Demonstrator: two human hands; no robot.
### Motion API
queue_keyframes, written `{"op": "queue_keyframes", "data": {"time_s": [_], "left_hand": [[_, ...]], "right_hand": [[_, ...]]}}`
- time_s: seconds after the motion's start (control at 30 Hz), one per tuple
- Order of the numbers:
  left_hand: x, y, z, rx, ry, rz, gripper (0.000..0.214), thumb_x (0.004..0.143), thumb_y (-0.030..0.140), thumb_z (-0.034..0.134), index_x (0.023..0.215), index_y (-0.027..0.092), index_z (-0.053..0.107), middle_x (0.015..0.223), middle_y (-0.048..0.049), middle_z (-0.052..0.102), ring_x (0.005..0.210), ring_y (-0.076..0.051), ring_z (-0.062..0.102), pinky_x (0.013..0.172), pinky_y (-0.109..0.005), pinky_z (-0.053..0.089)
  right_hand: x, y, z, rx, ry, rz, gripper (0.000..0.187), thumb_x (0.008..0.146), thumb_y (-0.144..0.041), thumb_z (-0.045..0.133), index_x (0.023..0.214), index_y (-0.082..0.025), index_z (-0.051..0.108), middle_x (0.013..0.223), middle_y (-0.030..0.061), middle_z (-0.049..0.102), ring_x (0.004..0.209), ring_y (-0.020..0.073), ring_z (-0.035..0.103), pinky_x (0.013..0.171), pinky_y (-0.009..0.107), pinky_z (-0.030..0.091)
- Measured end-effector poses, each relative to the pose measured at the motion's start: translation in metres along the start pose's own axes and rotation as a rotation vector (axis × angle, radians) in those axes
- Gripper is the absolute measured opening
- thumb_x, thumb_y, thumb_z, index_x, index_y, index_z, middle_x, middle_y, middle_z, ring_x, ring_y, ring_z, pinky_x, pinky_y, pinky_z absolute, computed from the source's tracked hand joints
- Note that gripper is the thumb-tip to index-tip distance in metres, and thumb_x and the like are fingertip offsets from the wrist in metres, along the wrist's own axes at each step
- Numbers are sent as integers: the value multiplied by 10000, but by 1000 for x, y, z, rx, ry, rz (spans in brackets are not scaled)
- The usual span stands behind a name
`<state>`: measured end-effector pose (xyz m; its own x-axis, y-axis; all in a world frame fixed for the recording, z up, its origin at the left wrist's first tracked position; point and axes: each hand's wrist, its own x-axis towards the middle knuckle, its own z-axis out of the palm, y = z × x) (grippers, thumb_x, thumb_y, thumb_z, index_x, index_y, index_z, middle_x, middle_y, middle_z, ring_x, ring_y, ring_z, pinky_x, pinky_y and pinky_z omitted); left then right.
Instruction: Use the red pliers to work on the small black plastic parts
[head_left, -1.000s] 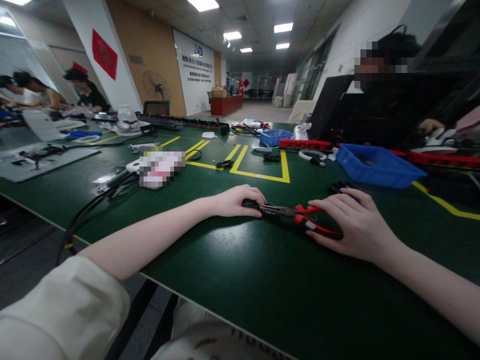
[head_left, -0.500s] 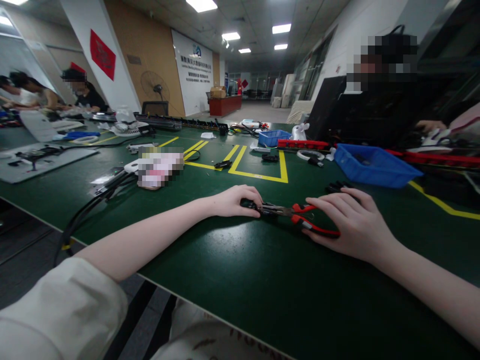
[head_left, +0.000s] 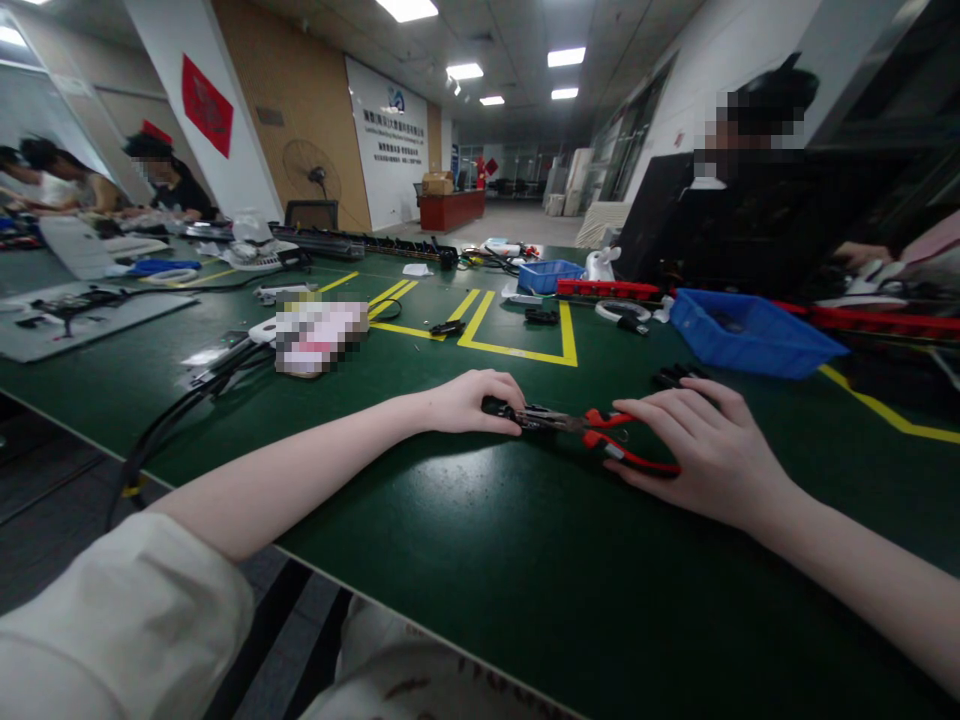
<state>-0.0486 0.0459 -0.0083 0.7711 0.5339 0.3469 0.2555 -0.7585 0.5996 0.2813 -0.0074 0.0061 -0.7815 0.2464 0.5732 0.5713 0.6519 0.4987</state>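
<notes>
My left hand (head_left: pixel 484 402) is closed around a small black part (head_left: pixel 498 407) just above the green table (head_left: pixel 450 560). Fingers cover much of that part, so its exact kind cannot be made out. In my right hand (head_left: pixel 705 445) are red-handled pliers (head_left: pixel 598 428), gripped by the handles, which stand somewhat apart. The metal jaws point left and meet the black part beside my left fingertips. Whether the jaws are clamped on it is too small to tell. Behind my right fingers lies another black object (head_left: pixel 675 374), partly hidden.
A blue bin (head_left: pixel 757 335) stands at the right, with a smaller blue bin (head_left: pixel 550 275) farther back. Yellow tape (head_left: pixel 517 352) marks the table, near small black parts (head_left: pixel 540 316). A pixelated pink object (head_left: pixel 319 338) and black cables (head_left: pixel 180 410) lie left. Other people sit beyond.
My hands, the pliers and the black part look almost unmoved. The person across the table at the right has shifted their head slightly left and down.
</notes>
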Motion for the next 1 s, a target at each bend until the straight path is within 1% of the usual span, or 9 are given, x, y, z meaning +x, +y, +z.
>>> {"op": "queue_keyframes", "data": {"time_s": [0.17,0.33,0.4,0.67,0.8,1.0], "left_hand": [[0,-1,0,-2,1,6,170,868,316,813,976,186,788,1113,-89,719,1063,-221,671,1006,-378,490],[0,2,-1,-10,-10,-26,171,864,313,816,975,187,785,1112,-83,708,1073,-221,666,1013,-379,491],[0,3,-1,-9,-8,-32,169,862,311,820,975,189,786,1115,-81,706,1078,-222,664,1019,-384,489],[0,2,-1,-11,-6,-12,156,869,302,816,970,186,791,1112,-85,712,1074,-216,666,1016,-374,488],[-1,0,0,-15,1,6,157,871,292,812,977,179,787,1110,-87,708,1068,-212,668,1016,-373,488],[-1,2,0,-49,2,-19,168,872,299,809,975,172,772,1118,-86,686,1062,-211,666,1013,-381,502]], "right_hand": [[-1,1,0,-4,-11,9,448,948,-473,621,1269,-163,586,998,116,736,928,280,688,1005,505,447],[-3,0,-2,13,-29,54,604,887,-451,686,1421,-213,535,1089,116,746,995,323,683,1026,544,435],[-3,0,-3,30,-35,57,631,879,-445,698,1444,-226,521,1086,108,749,987,323,687,1026,544,436],[-1,-1,-2,44,-10,38,566,888,-440,705,1391,-230,553,1013,88,752,937,305,695,1007,528,444],[-2,0,-1,25,2,24,502,899,-448,685,1322,-196,582,995,100,747,918,291,698,1020,528,442],[-1,2,-1,83,-12,34,443,903,-458,665,1261,-204,605,979,93,752,890,283,698,1001,522,459]]}}
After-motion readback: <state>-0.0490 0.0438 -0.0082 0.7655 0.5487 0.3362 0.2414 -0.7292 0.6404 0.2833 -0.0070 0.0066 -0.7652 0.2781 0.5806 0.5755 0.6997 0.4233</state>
